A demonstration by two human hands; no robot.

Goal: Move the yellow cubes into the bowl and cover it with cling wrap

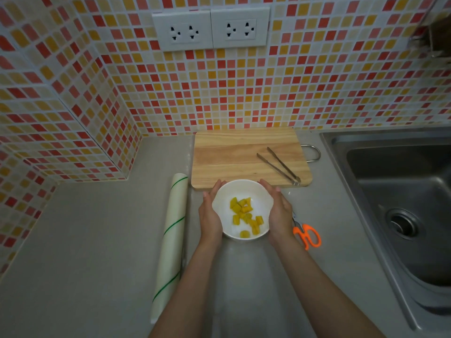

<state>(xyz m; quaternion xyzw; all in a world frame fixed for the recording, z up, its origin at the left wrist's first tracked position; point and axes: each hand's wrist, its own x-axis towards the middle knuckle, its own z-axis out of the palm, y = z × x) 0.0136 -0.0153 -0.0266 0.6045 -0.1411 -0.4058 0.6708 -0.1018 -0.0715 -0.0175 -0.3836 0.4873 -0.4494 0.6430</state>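
A white bowl stands on the grey counter just in front of the cutting board. Several yellow cubes lie inside it. My left hand cups the bowl's left side and my right hand cups its right side, fingers curved against the wall. A glossy sheen across the bowl and the counter around it looks like cling wrap, but I cannot tell for sure. The cling wrap roll, white with green stripes, lies lengthwise on the counter left of my left arm.
A wooden cutting board lies behind the bowl with metal tongs on its right part. Orange-handled scissors rest right of my right hand. A steel sink fills the right side. Tiled walls with sockets stand behind and left.
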